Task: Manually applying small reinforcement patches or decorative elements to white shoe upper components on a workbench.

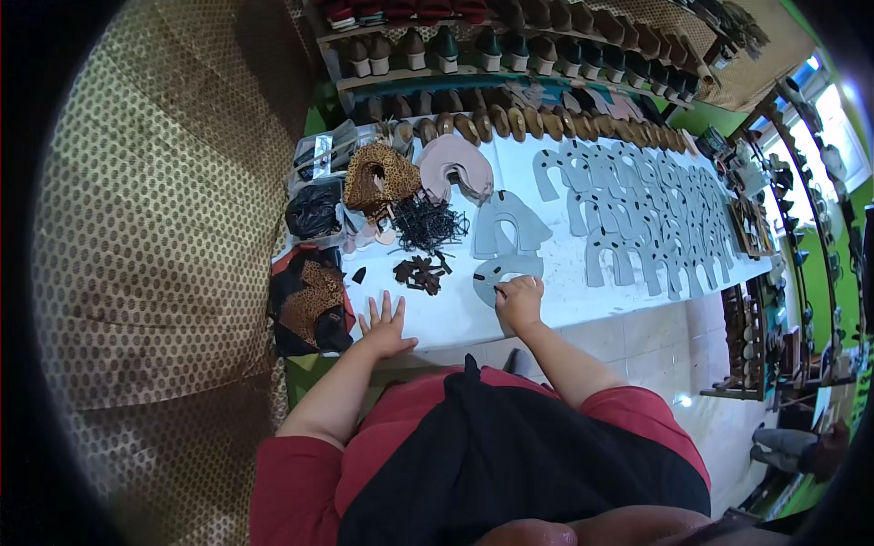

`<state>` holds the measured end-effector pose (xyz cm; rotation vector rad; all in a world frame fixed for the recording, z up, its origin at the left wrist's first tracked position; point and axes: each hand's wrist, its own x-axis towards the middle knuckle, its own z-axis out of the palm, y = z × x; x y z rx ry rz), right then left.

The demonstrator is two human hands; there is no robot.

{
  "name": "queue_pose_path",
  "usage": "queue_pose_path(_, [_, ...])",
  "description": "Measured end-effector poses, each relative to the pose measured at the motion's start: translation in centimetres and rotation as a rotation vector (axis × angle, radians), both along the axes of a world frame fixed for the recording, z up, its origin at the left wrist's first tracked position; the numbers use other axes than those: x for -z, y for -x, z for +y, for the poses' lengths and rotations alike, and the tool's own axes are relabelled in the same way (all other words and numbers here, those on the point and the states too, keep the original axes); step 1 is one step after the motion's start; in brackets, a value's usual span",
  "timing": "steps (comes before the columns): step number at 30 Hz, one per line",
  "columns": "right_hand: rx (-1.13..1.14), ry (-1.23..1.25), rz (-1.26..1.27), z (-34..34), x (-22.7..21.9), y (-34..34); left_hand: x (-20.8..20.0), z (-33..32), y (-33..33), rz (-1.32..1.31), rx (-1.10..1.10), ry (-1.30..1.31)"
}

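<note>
My left hand [386,326] lies flat near the table's front edge, fingers spread, holding nothing. Fingers pinched, my right hand [522,303] rests over the lower part of a curved grey shoe upper piece [521,265]; what is between the fingertips is too small to make out. That piece carries a small dark patch on its left side. Just beyond it lie overlapping grey U-shaped pieces [501,215]. Between my hands and farther back sit a small pile of short dark brown strips [421,274] and a heap of thin black strips [428,224].
Rows of grey U-shaped pieces [628,211] cover the table's right side. Pink pieces [458,156] and leopard-print pieces [396,171] lie back left, beside a black plastic bag [314,211]. Shoe lasts [517,124] line the back edge, below shelves of shoes. A patterned curtain [164,255] hangs left.
</note>
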<state>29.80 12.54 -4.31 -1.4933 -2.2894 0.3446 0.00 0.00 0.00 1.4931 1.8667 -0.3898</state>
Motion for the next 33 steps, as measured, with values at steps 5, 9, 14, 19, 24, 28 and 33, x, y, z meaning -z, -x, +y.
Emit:
queue_pose_path(5, [0.034, -0.052, -0.056, -0.6, 0.0, 1.1, 0.0, -0.2, 0.1, 0.004, -0.009, -0.002])
queue_pose_path(9, [0.003, -0.098, -0.06, -0.9, 0.5, 1.0, -0.2, 0.0, -0.3, 0.019, -0.011, -0.005])
queue_pose_path(14, [-0.064, -0.045, -0.059, -1.3, 0.0, 0.8, 0.2, -0.3, -0.1, 0.038, -0.012, -0.01])
queue_pose_path(19, [-0.252, -0.073, -0.054, -1.0, -0.5, -2.6, 1.2, -1.3, -1.2, 0.031, -0.034, -0.293])
queue_pose_path(24, [-0.332, 0.004, -0.122, -0.8, -0.6, -4.2, 1.0, 0.6, -4.9, -0.026, 0.279, -0.718])
queue_pose_path(28, [-0.369, -0.036, -0.152, -0.8, -0.4, -4.0, 0.9, 5.6, -7.8, -0.024, 0.27, -0.726])
queue_pose_path(33, [-0.381, -0.004, -0.17, -0.6, -0.6, -3.6, 2.5, 10.7, -9.9, -0.004, 0.234, -0.739])
